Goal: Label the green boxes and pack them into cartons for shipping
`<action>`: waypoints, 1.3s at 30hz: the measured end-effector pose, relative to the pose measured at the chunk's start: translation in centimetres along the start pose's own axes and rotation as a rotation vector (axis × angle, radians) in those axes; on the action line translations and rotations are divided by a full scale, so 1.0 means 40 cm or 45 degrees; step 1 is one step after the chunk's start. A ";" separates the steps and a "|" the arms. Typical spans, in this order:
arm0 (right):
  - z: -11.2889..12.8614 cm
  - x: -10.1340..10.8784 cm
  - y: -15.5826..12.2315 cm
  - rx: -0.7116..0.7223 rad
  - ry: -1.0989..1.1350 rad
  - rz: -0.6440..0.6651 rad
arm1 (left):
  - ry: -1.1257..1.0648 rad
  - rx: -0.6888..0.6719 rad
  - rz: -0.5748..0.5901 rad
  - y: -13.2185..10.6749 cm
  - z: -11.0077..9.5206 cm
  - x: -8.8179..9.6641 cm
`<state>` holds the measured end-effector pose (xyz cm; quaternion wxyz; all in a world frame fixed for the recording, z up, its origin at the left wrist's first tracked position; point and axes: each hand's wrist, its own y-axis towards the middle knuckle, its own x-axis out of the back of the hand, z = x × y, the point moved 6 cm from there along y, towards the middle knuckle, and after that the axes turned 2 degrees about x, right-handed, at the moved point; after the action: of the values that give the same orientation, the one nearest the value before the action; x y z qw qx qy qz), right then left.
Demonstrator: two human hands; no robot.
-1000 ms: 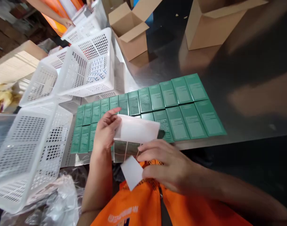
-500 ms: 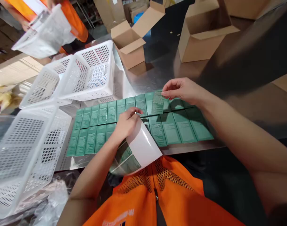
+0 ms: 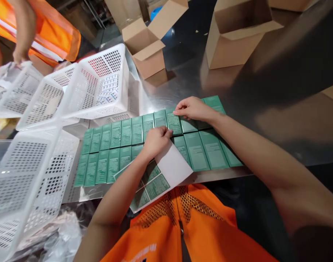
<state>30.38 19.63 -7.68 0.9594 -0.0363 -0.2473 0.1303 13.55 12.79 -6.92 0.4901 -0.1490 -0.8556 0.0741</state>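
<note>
Two rows of flat green boxes (image 3: 115, 151) lie side by side on the steel table (image 3: 264, 120). My right hand (image 3: 192, 109) presses a clear printed label (image 3: 174, 123) down onto a green box in the back row. In my left hand (image 3: 155, 140) is a white backing sheet of labels (image 3: 158, 178), gripped at its top edge and resting over the front row. Several labels remain on the sheet's lower part.
White perforated baskets (image 3: 100, 83) stand at the left, one holding small printed packs. Open cardboard boxes (image 3: 147, 43) (image 3: 237, 32) sit at the back of the table. A person in an orange vest (image 3: 46, 32) handles a basket at the far left.
My right hand peeled a label from the sheet, carried it to the back row and now lays it flat on a box. The other person lowered a basket at the left.
</note>
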 end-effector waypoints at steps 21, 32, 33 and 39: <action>0.009 -0.005 0.001 0.066 -0.537 -0.318 | 0.148 0.098 0.026 0.017 -0.006 -0.016; 0.094 -0.048 -0.274 0.213 0.299 -0.152 | -0.526 -0.131 -1.098 -0.062 0.042 0.245; 0.101 -0.082 -0.313 0.226 0.386 -0.152 | -0.594 -0.154 -1.162 -0.064 0.046 0.255; 0.104 -0.247 -0.379 0.325 0.590 -0.302 | -0.761 -0.125 -1.229 -0.051 0.082 0.249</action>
<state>23.53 2.38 -6.60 0.9957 0.0851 -0.0056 0.0356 5.63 14.21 0.11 0.1975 0.2637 -0.9307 -0.1590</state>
